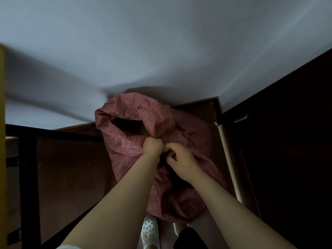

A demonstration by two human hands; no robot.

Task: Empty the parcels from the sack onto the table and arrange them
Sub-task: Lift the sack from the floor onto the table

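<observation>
A pink woven sack point(129, 141) stands on the floor in front of me, leaning against the pale wall. Its mouth gapes dark at the top left, and no parcel shows inside. My left hand point(152, 145) is curled into a fist around a bunched fold of the sack's rim. Right beside it, my right hand point(181, 159) pinches the same gathered fabric with curled fingers. Both forearms reach in from the bottom of the view.
A black-framed table point(28, 133) stands at the left, its top edge level with the sack's mouth. A pale tube point(229, 159) leans at the right, next to a dark door point(287, 141). My white perforated shoe point(150, 230) is on the floor below the sack.
</observation>
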